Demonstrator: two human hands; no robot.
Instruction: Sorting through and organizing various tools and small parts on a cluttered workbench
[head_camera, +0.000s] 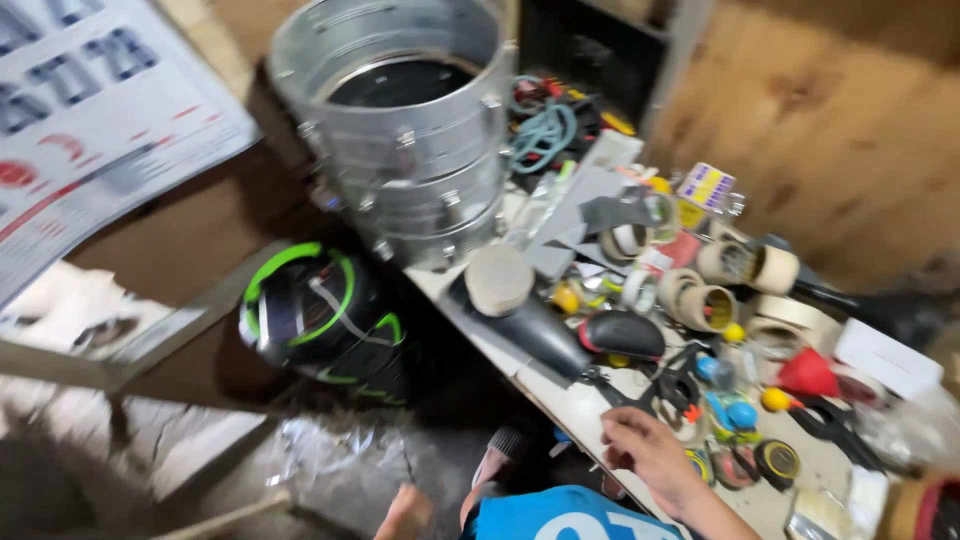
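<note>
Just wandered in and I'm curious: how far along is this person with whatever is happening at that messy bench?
Nothing looks finished. The bench is crowded with tape rolls, tools and small parts. One hand rests at the near edge beside black scissors, holding nothing clearly; which hand it is, I cannot tell. The stacked metal rings stand untouched.

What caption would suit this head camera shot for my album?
A hand rests on a cluttered workbench of tape rolls and small tools, beside stacked metal rings and a black-and-green helmet.
</note>
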